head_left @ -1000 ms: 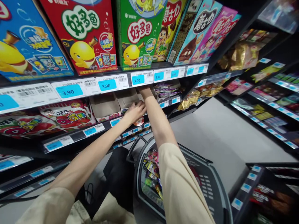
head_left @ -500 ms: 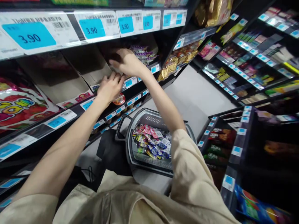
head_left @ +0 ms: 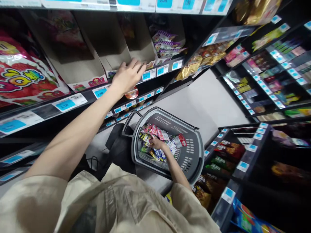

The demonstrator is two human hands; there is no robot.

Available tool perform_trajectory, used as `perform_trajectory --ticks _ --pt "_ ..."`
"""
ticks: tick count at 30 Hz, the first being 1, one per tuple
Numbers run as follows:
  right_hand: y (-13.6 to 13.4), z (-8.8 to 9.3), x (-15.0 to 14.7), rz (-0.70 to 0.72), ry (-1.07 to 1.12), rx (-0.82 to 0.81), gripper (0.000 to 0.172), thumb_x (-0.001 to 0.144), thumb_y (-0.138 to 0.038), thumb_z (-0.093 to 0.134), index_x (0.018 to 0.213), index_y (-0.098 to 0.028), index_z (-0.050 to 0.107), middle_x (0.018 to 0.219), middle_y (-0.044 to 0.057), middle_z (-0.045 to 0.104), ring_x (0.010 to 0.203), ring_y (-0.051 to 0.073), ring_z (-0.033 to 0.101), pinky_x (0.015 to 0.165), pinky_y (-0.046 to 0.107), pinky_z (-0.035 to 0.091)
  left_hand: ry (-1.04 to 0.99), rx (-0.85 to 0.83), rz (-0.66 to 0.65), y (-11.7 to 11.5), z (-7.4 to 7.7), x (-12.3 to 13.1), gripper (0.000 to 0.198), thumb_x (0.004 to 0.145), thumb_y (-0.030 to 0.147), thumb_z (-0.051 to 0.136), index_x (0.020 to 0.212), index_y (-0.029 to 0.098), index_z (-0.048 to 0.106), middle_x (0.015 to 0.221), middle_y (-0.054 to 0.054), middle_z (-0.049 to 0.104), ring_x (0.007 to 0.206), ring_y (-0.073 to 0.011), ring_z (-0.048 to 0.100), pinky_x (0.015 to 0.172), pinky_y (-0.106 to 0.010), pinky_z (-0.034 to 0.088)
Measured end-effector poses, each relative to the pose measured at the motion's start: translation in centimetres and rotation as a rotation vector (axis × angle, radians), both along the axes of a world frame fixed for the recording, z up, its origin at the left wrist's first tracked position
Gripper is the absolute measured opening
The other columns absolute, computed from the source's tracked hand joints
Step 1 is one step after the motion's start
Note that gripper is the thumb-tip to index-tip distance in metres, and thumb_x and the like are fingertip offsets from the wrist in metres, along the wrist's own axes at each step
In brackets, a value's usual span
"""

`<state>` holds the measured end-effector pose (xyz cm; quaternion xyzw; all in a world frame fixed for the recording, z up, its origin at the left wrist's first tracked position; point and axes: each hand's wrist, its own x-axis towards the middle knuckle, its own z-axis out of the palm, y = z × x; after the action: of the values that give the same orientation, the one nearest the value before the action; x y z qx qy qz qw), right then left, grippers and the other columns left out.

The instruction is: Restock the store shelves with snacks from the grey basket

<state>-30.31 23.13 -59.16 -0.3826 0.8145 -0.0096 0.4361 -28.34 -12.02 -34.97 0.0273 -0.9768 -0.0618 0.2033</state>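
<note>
My left hand (head_left: pixel 127 75) rests on the front lip of a brown cardboard display box (head_left: pixel 114 48) on the shop shelf, fingers curled over its edge. Purple snack packets (head_left: pixel 167 43) lie in the box to the right of it. My right hand (head_left: pixel 156 143) reaches down into the grey shopping basket (head_left: pixel 194 149) on the floor, among several small bright sweet packets (head_left: pixel 153 132). Its fingers are bent onto the packets; whether they grip one is unclear.
Blue price tags (head_left: pixel 65 104) line the shelf edges. Red gummy bags (head_left: pixel 21 77) fill the left of the shelf. Gold-wrapped packs (head_left: pixel 201 61) lie further right. A low rack with snack bags (head_left: pixel 225 152) stands right of the basket, and a black bag (head_left: pixel 116 149) lies left of it.
My right hand has left the shelf box and dropped down into the basket. My left hand stayed at the box's front edge. The view has tilted further down.
</note>
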Motion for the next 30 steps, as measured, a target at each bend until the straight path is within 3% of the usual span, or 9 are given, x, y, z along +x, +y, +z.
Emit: perform_trajectory --ticks 4,7,10,13,17,22,30 --pt "-1.3 -4.9 2.2 -0.029 0.137 0.071 0.040 0.087 -0.019 0.069 0.126 -0.009 0.067 0.122 0.016 0.073 0.104 0.022 0.068 0.090 0.025 0.051 0.009 0.010 -0.011 -0.1 -0.3 -0.3 0.055 0.104 0.017 0.027 0.157 0.011 0.040 0.144 -0.023 0.055 0.143 -0.0374 0.042 0.113 -0.057 0.035" --pt "-1.0 -6.8 3.1 -0.051 0.276 0.100 0.061 0.086 -0.014 0.067 0.145 -0.006 0.051 0.149 0.024 0.054 0.134 0.028 0.054 0.109 0.030 0.044 0.022 0.005 -0.016 -0.1 -0.4 -0.4 0.056 0.104 0.015 0.025 0.157 0.010 0.039 0.143 -0.023 0.056 0.145 -0.0373 0.041 0.113 -0.057 0.036" --pt "-0.6 -8.0 3.9 -0.054 0.386 0.145 0.073 0.086 -0.014 0.066 0.153 -0.005 0.038 0.155 0.028 0.045 0.140 0.032 0.047 0.115 0.038 0.040 0.001 -0.018 -0.004 0.0 -0.1 -0.2 0.056 0.104 0.013 0.024 0.158 0.010 0.037 0.146 -0.023 0.054 0.145 -0.0368 0.041 0.113 -0.056 0.037" --pt "-0.8 -8.9 4.3 -0.031 0.444 0.188 0.068 0.087 -0.013 0.062 0.151 -0.004 0.040 0.149 0.030 0.049 0.134 0.033 0.051 0.110 0.041 0.042 -0.029 -0.064 0.006 0.2 0.1 0.0 0.058 0.104 0.012 0.022 0.159 0.010 0.036 0.150 -0.024 0.051 0.146 -0.0374 0.041 0.112 -0.056 0.038" --pt "-1.5 -9.7 4.2 0.009 0.485 0.207 0.054 0.091 -0.012 0.053 0.144 -0.003 0.048 0.141 0.030 0.055 0.127 0.033 0.055 0.104 0.042 0.043 -0.030 -0.101 -0.001 0.1 0.0 0.0 0.059 0.103 0.012 0.022 0.160 0.011 0.034 0.152 -0.024 0.050 0.145 -0.0368 0.040 0.110 -0.055 0.040" --pt "-1.3 -9.8 4.2 0.006 0.505 0.206 0.054 0.092 -0.014 0.055 0.145 -0.005 0.047 0.140 0.031 0.055 0.129 0.034 0.055 0.106 0.045 0.041 -0.011 -0.112 -0.011 -0.2 -0.4 -0.3 0.058 0.103 0.016 0.028 0.161 0.013 0.031 0.150 -0.021 0.052 0.145 -0.0360 0.039 0.112 -0.053 0.039" --pt "-1.3 -8.1 3.4 -0.121 0.415 0.127 0.044 0.096 -0.014 0.048 0.140 -0.011 0.052 0.134 0.026 0.063 0.125 0.031 0.062 0.107 0.042 0.041 0.012 -0.087 -0.014 -0.1 -0.3 -0.3 0.059 0.101 0.018 0.040 0.159 0.014 0.036 0.149 -0.022 0.053 0.145 -0.0375 0.041 0.112 -0.053 0.040"
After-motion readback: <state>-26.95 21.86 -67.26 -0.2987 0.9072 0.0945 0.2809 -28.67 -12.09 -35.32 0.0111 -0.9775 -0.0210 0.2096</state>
